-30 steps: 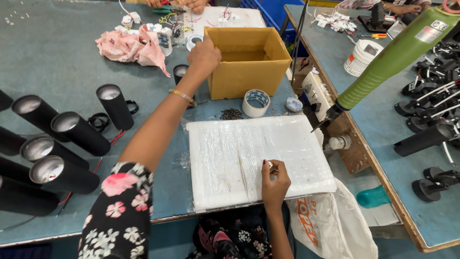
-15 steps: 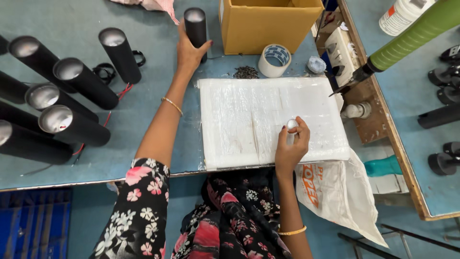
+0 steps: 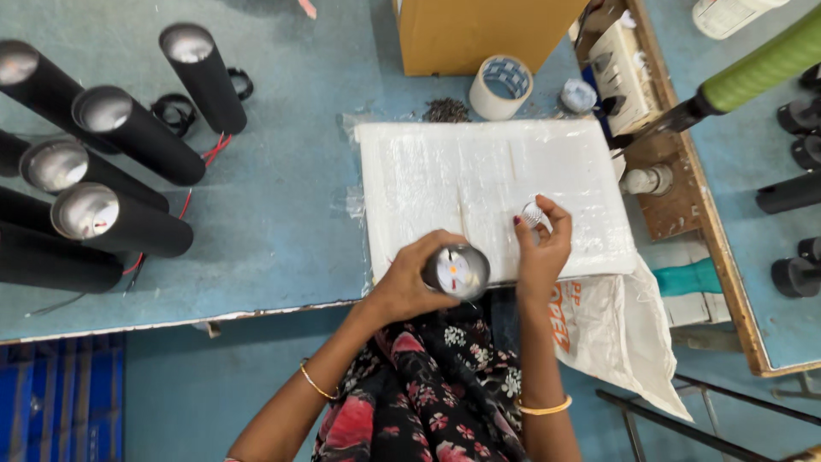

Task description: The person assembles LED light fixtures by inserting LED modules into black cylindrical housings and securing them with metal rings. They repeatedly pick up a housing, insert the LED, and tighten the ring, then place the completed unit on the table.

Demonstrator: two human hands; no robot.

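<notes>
My left hand (image 3: 409, 282) grips a black cylindrical tube housing (image 3: 457, 271), its open end facing up and showing a white disc with small red and yellow marks inside. My right hand (image 3: 540, 248) pinches a small clear faceted lens piece (image 3: 533, 214) between thumb and fingers, just right of the tube. Both hands hover over the near edge of a white foam pad (image 3: 487, 180) wrapped in plastic on the blue table.
Several black tubes (image 3: 128, 137) with red wires lie at the left, with black rings (image 3: 175, 111) beside them. A cardboard box (image 3: 479, 34), tape roll (image 3: 501, 87) and pile of small screws (image 3: 446, 109) sit behind the pad. A power strip (image 3: 623, 68) and green-handled tool (image 3: 753, 73) are at right.
My left hand picked a black tube from beyond the pad and brought it to the pad's near edge. My right hand kept the small clear piece, now raised beside the tube.
</notes>
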